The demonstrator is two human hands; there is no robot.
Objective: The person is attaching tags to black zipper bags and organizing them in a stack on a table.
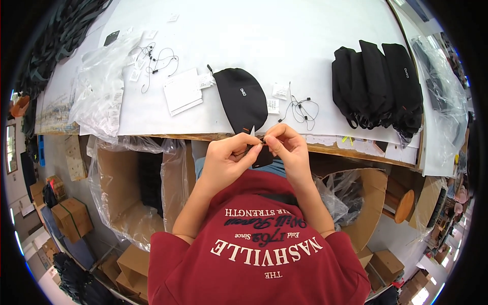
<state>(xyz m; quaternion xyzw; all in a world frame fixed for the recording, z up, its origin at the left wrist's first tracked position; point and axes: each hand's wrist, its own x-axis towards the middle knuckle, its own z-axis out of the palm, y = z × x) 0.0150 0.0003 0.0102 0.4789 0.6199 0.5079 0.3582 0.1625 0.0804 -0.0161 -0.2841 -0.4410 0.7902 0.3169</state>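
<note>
Close to the table's front edge, my left hand (235,155) and my right hand (288,147) meet with fingertips pinched together. Between them hangs a small black hang tag (263,158), and a pointed white label tip (252,130) sticks up beside it. The fingers cover the tag's top, where a thin dark cord seems to run. Just beyond lies a flat black fabric pouch (241,96) with a curved edge, a small pale print and a zip pull at its far left end.
Right of the pouch are white labels (280,91) and black tag strings (303,110). More strings (155,61), white cards (183,92) and a clear plastic bag (99,86) lie left. Several black pouches (378,86) are stacked at right. Plastic-lined cartons (119,178) stand below the edge.
</note>
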